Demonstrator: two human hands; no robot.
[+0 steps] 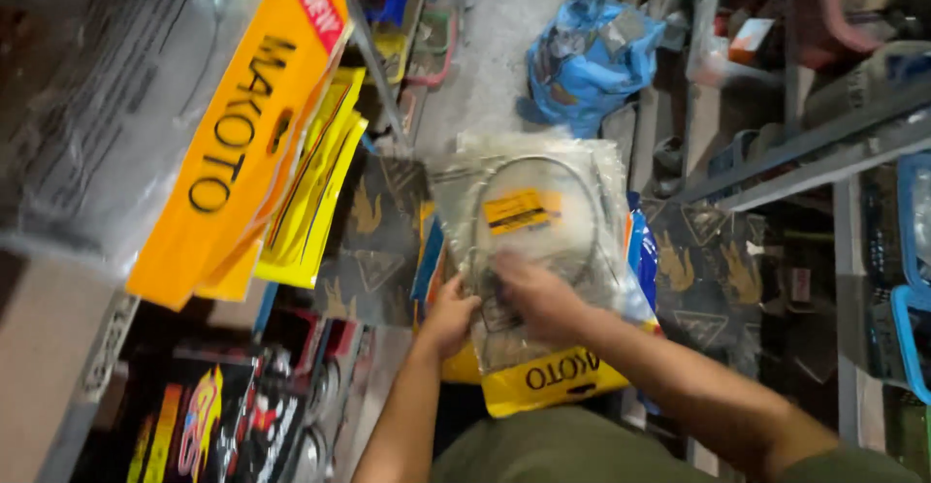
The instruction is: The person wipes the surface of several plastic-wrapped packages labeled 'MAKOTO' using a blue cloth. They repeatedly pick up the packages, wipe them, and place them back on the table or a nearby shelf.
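Note:
My left hand [448, 318] grips the lower left edge of a clear plastic packet [572, 168] that holds a coiled grey cable and a small yellow label [521, 210]. My right hand [539, 296] lies flat on the front of the same packet, fingers spread over its lower middle. Under the packet sits a stack of similar bags, one with a yellow header card [553, 381] showing at the bottom and blue-edged ones [641, 250] at the right. The packet is held upright in front of me, over my lap.
Yellow and orange carded packets [247, 144] hang from a rack at the left, with a grey plastic-wrapped bundle [92, 114] beside them. Black patterned bags [373, 241] lie behind. A crumpled blue plastic bag [587, 51] lies on the concrete floor. Metal shelving [824, 148] stands at the right.

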